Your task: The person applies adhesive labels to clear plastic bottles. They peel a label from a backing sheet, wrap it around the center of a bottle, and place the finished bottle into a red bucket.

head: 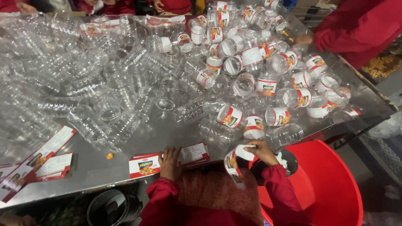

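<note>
My left hand (169,161) presses flat, fingers spread, on the label stack (146,164). My right hand (260,151) pinches a peeling label strip (233,162).

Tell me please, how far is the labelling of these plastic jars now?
Roughly half looks done: labelled jars are heaped on the right of the steel table. In hand: the right hand holds a label strip, and the left hand rests on the label stack. Left: the big pile of bare clear jars on the left.
</note>
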